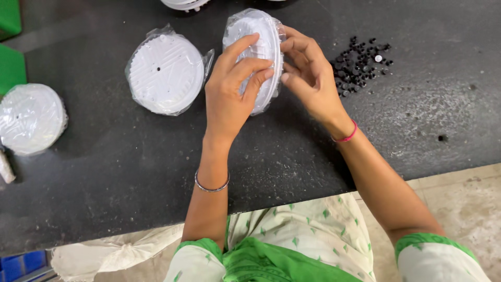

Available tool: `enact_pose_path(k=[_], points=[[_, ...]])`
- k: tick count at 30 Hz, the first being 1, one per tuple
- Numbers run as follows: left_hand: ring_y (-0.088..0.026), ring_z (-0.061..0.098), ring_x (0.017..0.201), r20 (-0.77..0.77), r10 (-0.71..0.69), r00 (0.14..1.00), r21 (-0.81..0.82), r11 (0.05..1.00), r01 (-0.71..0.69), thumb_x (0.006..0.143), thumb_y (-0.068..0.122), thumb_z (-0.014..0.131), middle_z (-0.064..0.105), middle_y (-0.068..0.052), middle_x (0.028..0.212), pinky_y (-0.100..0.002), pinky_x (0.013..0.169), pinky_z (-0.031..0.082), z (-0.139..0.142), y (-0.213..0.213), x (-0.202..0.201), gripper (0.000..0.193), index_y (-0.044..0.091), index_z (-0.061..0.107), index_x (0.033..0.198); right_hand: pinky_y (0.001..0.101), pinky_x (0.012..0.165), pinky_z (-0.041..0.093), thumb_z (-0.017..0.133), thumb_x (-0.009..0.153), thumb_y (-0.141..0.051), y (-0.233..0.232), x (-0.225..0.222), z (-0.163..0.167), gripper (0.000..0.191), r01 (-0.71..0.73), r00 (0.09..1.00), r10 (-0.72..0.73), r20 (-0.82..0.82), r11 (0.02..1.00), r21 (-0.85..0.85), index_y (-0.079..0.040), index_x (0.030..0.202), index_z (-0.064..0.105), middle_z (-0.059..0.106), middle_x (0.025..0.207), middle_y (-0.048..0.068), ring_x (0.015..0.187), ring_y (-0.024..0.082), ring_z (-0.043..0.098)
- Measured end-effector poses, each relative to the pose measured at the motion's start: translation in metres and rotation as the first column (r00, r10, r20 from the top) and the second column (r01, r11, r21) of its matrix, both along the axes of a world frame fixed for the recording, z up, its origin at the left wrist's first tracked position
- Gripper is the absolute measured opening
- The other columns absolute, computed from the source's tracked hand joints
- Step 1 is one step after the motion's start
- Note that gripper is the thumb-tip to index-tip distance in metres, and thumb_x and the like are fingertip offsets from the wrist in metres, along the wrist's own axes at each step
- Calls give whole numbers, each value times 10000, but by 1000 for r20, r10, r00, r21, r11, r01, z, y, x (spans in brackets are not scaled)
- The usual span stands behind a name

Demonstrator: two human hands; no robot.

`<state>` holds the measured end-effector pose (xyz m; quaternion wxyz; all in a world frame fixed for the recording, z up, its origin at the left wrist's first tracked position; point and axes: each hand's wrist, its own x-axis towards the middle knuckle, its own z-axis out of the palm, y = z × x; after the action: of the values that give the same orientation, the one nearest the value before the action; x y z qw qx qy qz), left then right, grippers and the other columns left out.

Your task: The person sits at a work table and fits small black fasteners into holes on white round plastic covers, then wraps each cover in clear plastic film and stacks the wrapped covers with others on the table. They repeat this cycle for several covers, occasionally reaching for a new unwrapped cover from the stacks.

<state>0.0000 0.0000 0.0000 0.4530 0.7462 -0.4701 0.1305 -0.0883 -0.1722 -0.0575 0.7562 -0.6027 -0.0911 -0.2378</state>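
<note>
1. A dark, speckled surface (130, 172) fills most of the view, with a pale floor showing along its near edge at the lower right.
2. The left hand (229, 94) lies over the face of a white round plastic disc in a clear bag (269, 39), held tilted on edge above the surface near its far middle.
3. The left fingers (250, 68) are spread slightly and pressed flat against the disc's ribbed face.
4. The right hand (310, 78) meets the same disc from its right rim; its fingers (295, 47) are curled and pinched on the edge of the bag and disc.
5. A second bagged white disc (164, 73) lies flat just to the left of the held one, apart from both hands.
6. A third bagged disc (31, 117) lies flat near the left edge, well apart from the others.
7. A scatter of small black caps (360, 62) sits on the surface just right of the right hand, with one pale piece among them.
8. Green objects (10, 52) show at the far left edge, and part of another white piece (185, 4) at the top edge.
9. A metal bangle circles the left wrist and a red thread the right.
</note>
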Motion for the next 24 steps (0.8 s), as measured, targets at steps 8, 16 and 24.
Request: enact_pose_path(k=[8,16,24], points=[[-241,651,1173,50,116,992,-73,991,-112,1051,151,700,637,6,1302,-348,956,555,-2,-14,-8,116,69,631,1009,399,1153,544,794,983,-5,18,-1,8,335,266,961,-275,22,905,-331,-17,1271,624,433,1609,147,1466,269,541],[-254,607,1188,-4,49,999,-133,990,-49,1053,145,660,620,-49,1303,-359,1017,506,-14,-18,-13,108,58,616,1006,314,1054,600,779,990,34,19,-2,4,164,454,889,-420,181,757,-471,18,1107,666,511,1488,140,1317,243,595],[-189,541,1037,-401,166,901,-527,763,-375,1106,169,570,538,-74,1260,-349,954,535,-16,24,42,119,53,577,1080,296,938,605,689,1005,30,24,-11,25,103,405,904,-413,113,735,-544,18,1076,614,543,1367,129,1135,176,634]])
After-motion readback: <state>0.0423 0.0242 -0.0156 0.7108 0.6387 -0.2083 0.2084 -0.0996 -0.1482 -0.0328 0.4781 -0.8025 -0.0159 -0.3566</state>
